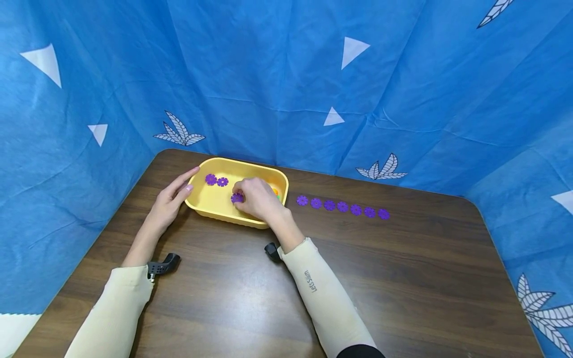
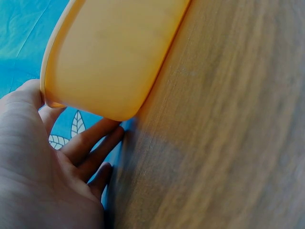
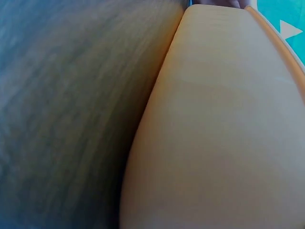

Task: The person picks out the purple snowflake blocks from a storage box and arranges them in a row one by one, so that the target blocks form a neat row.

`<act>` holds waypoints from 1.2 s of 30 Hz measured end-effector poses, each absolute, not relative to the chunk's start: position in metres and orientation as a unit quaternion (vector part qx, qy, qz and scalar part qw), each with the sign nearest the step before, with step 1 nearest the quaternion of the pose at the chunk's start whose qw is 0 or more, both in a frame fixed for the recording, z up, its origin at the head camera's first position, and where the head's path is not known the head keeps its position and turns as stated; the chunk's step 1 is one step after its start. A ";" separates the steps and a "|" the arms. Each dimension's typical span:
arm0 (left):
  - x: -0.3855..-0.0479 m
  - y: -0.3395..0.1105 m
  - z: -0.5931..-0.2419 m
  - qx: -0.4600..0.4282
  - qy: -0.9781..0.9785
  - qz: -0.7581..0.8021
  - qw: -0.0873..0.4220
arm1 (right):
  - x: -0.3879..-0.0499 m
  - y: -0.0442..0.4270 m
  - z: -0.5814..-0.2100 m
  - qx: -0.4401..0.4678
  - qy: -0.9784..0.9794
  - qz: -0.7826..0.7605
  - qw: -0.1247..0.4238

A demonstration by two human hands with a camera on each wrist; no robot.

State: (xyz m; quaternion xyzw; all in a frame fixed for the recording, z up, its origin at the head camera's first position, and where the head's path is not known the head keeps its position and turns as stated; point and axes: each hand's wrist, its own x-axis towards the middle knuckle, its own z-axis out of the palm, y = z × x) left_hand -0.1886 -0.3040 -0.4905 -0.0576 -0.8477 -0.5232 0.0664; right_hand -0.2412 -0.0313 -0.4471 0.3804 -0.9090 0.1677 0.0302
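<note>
A yellow plastic basket (image 1: pixel 215 200) stands on the table. My left hand (image 1: pixel 166 204) rests against its left end, thumb at the rim and fairly straight fingers along the outside, as the left wrist view also shows on the basket wall (image 2: pixel 114 57). Inside the basket, my right hand (image 1: pixel 258 199) pinches a purple flower-shaped disc (image 1: pixel 237 198) between thumb and fingers. Two more purple discs, one (image 1: pixel 211 179) beside another (image 1: pixel 222 182), lie in the left part of the basket. The right wrist view shows the basket's outer wall (image 3: pixel 214 119); the right hand is out of that view.
Several purple discs (image 1: pixel 342 206) lie in a row on the brown wooden table (image 1: pixel 403 278), right of the basket. Small orange and green pieces (image 1: pixel 275 192) show partly behind the right hand. A blue patterned cloth (image 1: pixel 277 74) hangs behind the table and at its sides.
</note>
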 end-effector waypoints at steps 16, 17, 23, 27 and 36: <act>-0.189 -0.303 -0.488 -0.060 -0.844 -0.529 0.066 | -0.237 0.002 -0.426 0.365 -0.884 0.286 0.059; -0.189 -0.303 -0.488 -0.059 -0.844 -0.529 0.065 | -0.237 0.007 -0.425 0.365 -0.881 0.294 0.064; -0.188 -0.304 -0.488 -0.055 -0.846 -0.527 0.061 | -0.236 0.038 -0.424 0.359 -0.862 0.350 0.078; -0.188 -0.304 -0.488 -0.056 -0.845 -0.528 0.062 | -0.235 0.061 -0.426 0.345 -0.858 0.369 0.091; -0.188 -0.304 -0.489 -0.061 -0.847 -0.524 0.064 | -0.230 0.114 -0.426 0.306 -0.870 0.369 0.114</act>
